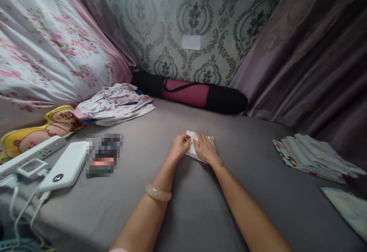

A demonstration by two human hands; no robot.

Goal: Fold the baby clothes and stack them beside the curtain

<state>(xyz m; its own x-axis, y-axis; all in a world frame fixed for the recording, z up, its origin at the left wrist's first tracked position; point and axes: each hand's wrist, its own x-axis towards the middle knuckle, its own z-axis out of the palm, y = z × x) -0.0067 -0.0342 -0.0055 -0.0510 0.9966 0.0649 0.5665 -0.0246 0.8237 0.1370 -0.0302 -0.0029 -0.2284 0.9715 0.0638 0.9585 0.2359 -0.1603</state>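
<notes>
Both hands meet at the middle of a bed (pixel 160 130) covered in a grey sheet, on a small white cloth (pixel 191 134) that lies folded on the sheet. The left hand (pixel 180 146) is curled, its fingertips closed on the cloth's left edge. The right hand (pixel 205 148) lies flat and spread, palm down, and covers most of the cloth. The two hands touch each other over it. A pale bangle (pixel 158 193) sits on the left forearm.

To the right, well apart from the hands, a stack of folded cloths (pixel 312 154) with coloured prints rests on the sheet, and another pale cloth (pixel 348 206) lies near the lower right corner. At the left edge are a white power bank (pixel 67 166) with a small round lit display, a white power strip (pixel 34 151) with cables plugged in, and a pixelated object (pixel 103 154) on which nothing can be read. Behind them, a cartoon cushion (pixel 43 130) carries red Chinese characters, too distorted to read. A folded floral garment (pixel 114 104) lies beside a big floral quilt (pixel 48 42). A black and pink rolled bag (pixel 195 91) lies along the patterned wallpaper (pixel 200 7), which bears a blank white patch (pixel 191 42). A mauve curtain (pixel 309 53) hangs at the right.
</notes>
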